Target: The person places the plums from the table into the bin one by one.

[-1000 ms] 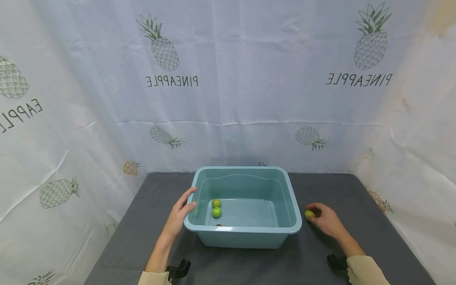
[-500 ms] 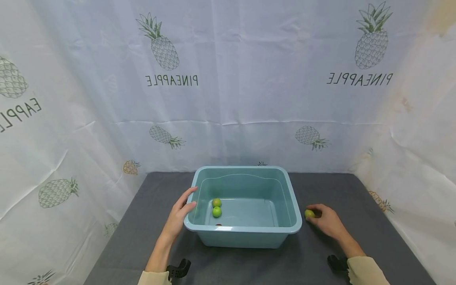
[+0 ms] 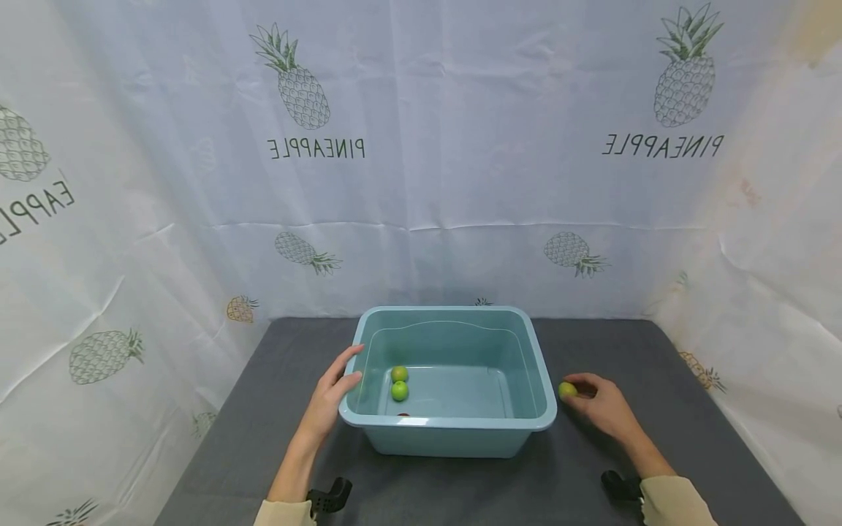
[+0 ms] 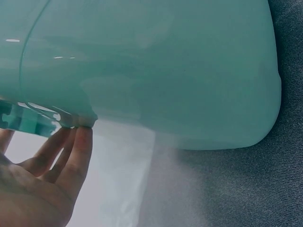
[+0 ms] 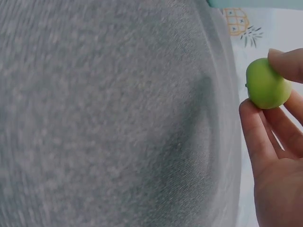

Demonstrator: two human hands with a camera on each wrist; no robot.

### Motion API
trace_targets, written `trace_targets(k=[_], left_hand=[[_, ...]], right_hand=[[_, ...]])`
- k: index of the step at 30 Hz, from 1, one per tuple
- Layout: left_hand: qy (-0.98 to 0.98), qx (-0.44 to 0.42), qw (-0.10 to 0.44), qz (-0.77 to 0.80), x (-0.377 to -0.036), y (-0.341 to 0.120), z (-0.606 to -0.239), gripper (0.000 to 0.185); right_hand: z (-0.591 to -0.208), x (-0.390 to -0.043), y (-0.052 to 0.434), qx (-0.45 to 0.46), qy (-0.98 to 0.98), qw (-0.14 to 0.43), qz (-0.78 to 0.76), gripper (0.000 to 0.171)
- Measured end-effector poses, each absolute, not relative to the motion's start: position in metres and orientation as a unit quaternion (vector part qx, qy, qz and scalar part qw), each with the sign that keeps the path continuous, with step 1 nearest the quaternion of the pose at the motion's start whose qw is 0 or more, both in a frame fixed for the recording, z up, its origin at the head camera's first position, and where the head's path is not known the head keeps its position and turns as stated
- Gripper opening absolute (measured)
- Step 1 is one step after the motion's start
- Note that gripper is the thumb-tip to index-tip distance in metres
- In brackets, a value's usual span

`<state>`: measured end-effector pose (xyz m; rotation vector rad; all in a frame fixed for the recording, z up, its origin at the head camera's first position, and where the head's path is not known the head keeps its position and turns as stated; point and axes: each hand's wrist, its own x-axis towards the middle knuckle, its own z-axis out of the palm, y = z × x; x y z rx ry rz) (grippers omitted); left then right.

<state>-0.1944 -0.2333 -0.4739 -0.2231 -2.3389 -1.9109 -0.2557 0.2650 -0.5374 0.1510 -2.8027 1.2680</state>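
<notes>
In the head view a light teal plastic basin stands mid-table. My left hand grips its left rim, with fingertips against the rim in the left wrist view. To the right of the basin, my right hand pinches a small green apple between thumb and fingers. In the right wrist view that apple shows a smooth skin and a tiny dark stem. Two more green apples, one behind the other, lie at the basin's left inside. Most of a reddish thing is hidden behind the basin's front wall.
A dark grey cloth covers the table. White curtains printed with pineapples hang behind it and along both sides. Each wrist wears a black strap mount, the left one close to the table's front.
My right hand and the apple it pinches have shifted slightly left and away from me, a little toward the basin. The left hand and the basin stay where they were.
</notes>
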Motion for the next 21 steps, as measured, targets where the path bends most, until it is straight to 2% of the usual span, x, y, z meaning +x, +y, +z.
trace_targets(k=[21], left_hand=[[-0.772, -0.074, 0.055, -0.629, -0.195, -0.234, -0.475, 0.047]], right_hand=[[-0.505, -0.247, 0.254, 0.065, -0.888, 0.048, 0.453, 0.045]])
